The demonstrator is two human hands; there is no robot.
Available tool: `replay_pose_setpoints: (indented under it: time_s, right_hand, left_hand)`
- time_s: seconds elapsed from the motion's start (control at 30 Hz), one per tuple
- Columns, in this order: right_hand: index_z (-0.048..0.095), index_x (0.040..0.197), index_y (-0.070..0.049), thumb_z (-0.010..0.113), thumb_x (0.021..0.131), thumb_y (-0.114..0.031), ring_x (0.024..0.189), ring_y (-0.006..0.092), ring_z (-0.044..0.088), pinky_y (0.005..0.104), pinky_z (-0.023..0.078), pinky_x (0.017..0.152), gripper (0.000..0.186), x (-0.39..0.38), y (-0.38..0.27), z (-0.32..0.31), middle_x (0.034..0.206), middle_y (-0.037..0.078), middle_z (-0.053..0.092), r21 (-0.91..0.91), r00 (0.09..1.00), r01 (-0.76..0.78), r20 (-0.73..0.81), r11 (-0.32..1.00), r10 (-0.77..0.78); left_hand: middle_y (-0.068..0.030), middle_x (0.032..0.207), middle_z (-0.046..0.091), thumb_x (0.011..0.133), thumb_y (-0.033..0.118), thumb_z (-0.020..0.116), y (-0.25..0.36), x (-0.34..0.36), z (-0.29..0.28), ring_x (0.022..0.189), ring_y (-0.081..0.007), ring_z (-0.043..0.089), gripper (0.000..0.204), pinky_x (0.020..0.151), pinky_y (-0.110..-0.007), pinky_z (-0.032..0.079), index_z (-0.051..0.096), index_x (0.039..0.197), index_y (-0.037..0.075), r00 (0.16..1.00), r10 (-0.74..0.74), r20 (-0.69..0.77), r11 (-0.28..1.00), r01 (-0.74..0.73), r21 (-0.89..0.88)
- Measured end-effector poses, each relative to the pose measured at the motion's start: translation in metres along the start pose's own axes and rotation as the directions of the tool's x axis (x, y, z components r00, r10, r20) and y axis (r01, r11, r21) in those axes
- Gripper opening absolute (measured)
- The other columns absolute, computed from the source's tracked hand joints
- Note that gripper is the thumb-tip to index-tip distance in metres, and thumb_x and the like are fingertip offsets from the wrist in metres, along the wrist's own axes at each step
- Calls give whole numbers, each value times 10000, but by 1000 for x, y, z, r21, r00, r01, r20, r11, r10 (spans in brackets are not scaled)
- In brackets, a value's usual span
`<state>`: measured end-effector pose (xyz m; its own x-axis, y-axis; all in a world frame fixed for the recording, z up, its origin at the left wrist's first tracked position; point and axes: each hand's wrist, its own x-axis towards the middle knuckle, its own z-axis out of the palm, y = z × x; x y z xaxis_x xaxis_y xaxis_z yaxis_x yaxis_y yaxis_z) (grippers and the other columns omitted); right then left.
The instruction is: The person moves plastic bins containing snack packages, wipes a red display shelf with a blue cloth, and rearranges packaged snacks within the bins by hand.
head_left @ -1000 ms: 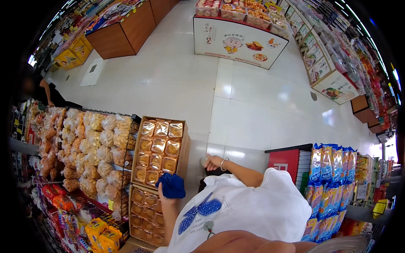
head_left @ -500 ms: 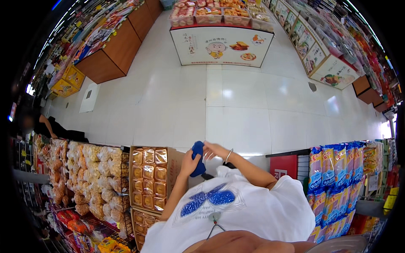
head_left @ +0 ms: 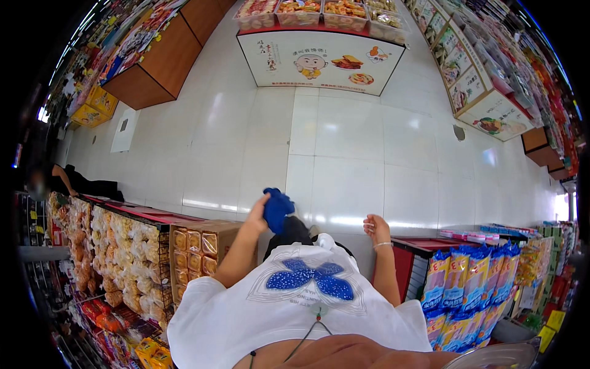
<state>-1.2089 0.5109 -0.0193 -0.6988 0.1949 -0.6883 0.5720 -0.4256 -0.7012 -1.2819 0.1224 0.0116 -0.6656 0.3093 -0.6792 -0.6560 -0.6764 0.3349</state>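
A crumpled dark blue cloth (head_left: 278, 211) hangs from my left hand (head_left: 258, 212), whose fingers are closed on its left edge. It is held out in front of my body, above the pale floor. Out to the right, well apart from the cloth, is my right hand (head_left: 377, 230). Its fingers are loosely bent and nothing shows in them. A bracelet (head_left: 383, 244) circles that wrist. The nearest thing to it is the red-topped shelf (head_left: 413, 244) on my right.
At my left stand a carton of packed pastries (head_left: 203, 243) and a rack of bagged snacks (head_left: 129, 240). Blue-and-yellow snack packs (head_left: 455, 277) hang at right. Ahead, a white printed counter (head_left: 319, 64) bears food tubs. Someone in dark clothes (head_left: 92, 184) is at far left.
My hands have parted: the right has swung away to the right, while the left has moved slightly left and forward with the blue cloth. My view has shifted, showing the racks' tops.
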Motion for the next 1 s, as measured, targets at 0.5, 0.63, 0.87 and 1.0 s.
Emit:
replay_pose_setpoints:
  time_s: [0.5, 0.63, 0.87, 1.0]
  right_hand:
    - [573, 933, -56, 509, 872, -252, 710, 149, 577, 272, 486, 641, 214, 161, -102, 191, 801, 61, 607, -166, 973, -101, 188, 981, 132]
    - [579, 941, -53, 498, 886, -244, 710, 147, 586, 266, 491, 644, 215, 216, -148, 266, 802, 63, 613, -256, 949, -60, 284, 965, 135]
    - [589, 939, -57, 537, 866, -256, 691, 138, 594, 256, 496, 622, 219, 291, -197, 336, 795, 60, 621, -280, 943, -171, 231, 945, 239]
    - [594, 934, -64, 539, 856, -254, 674, 131, 588, 253, 494, 604, 213, 349, -228, 368, 785, 51, 621, -259, 936, -240, 195, 936, 294]
  left_hand:
    - [-122, 1345, 442, 924, 437, 360, 174, 92, 62, 1252, -310, 401, 540, 1055, -463, 298, 407, 1329, 84, 844, 453, 285, 841, -300, -450]
    - [-149, 1306, 480, 954, 354, 303, 241, 128, 58, 1181, -323, 475, 485, 1017, -472, 351, 444, 1294, 38, 850, 417, 322, 853, -243, -462]
    - [-92, 936, 632, 880, 469, 339, 331, 217, 39, 793, -290, 598, 463, 672, -446, 496, 587, 1053, 118, 927, 375, 28, 870, -342, -354]
    - [-86, 828, 624, 872, 438, 350, 383, 261, 85, 670, -269, 593, 427, 587, -411, 491, 602, 952, 103, 944, 329, -22, 910, -323, -260]
